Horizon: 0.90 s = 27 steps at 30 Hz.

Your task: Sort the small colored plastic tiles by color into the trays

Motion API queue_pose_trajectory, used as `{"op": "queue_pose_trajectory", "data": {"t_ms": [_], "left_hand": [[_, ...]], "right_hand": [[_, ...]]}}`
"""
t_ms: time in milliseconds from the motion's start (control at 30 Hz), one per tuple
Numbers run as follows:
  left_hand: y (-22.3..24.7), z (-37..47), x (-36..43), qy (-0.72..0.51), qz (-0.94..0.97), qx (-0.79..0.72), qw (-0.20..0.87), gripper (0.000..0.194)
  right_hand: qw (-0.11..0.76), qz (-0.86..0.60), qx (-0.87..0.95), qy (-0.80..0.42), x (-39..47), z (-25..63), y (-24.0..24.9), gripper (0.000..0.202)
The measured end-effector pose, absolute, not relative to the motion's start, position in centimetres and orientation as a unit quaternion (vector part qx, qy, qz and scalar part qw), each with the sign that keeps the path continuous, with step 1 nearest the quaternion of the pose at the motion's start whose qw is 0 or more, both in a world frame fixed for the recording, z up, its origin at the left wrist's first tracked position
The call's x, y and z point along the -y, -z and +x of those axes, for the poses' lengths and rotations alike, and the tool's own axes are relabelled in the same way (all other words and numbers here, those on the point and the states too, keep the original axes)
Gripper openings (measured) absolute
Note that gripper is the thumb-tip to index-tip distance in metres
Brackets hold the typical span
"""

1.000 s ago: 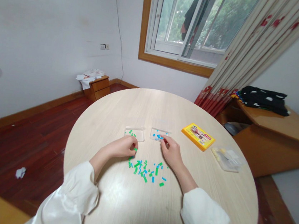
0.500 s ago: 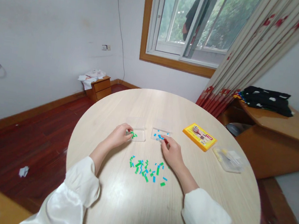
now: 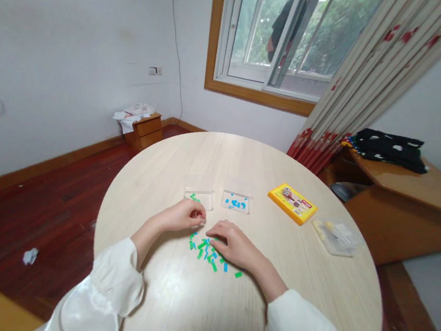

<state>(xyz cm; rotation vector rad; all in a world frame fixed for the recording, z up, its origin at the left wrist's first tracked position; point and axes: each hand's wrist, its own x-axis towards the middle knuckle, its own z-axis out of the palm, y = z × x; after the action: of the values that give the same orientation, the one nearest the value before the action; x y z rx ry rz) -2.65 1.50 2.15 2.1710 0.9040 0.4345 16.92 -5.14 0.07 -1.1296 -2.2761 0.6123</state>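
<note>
A loose pile of small green and blue plastic pieces [image 3: 213, 267] lies on the round table. My left hand [image 3: 183, 216] hovers just behind the pile, its fingers loosely curled and nothing visible in them. Over the pile reaches my right hand [image 3: 235, 244], thumb and fingers apart, hiding part of the pieces. Behind the left hand stands a clear box [image 3: 209, 200] with green pieces, partly covered by that hand. To its right, another clear box [image 3: 235, 210] holds several blue pieces. Both boxes have their lids up.
A yellow flat box [image 3: 292, 204] and a closed clear case [image 3: 337, 237] lie on the right of the table [image 3: 172, 309]. Farther right stands a wooden desk [image 3: 398, 178] with dark cloth on it. A person [image 3: 282, 29] shows beyond the window.
Both hands have left the clear boxes and moved toward me. My left hand is now behind the pile, while my right has come left, over the pieces. More blue pieces show in their box.
</note>
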Motion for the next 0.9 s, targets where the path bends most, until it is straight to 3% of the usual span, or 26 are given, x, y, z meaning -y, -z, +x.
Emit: {"op": "queue_pose_trajectory", "data": {"t_ms": [367,900], "left_hand": [[-1.7,-3.5,-1.7,-0.04,0.867,-0.33,0.371,0.023],[-0.9,-3.3,-1.7,-0.038,0.873,-0.302,0.381,0.018]], "right_hand": [[0.226,-0.421,0.851,-0.217,5.4,16.8,-0.2,0.024],[0.211,-0.445,0.845,-0.206,5.4,16.0,0.2,0.013]]}}
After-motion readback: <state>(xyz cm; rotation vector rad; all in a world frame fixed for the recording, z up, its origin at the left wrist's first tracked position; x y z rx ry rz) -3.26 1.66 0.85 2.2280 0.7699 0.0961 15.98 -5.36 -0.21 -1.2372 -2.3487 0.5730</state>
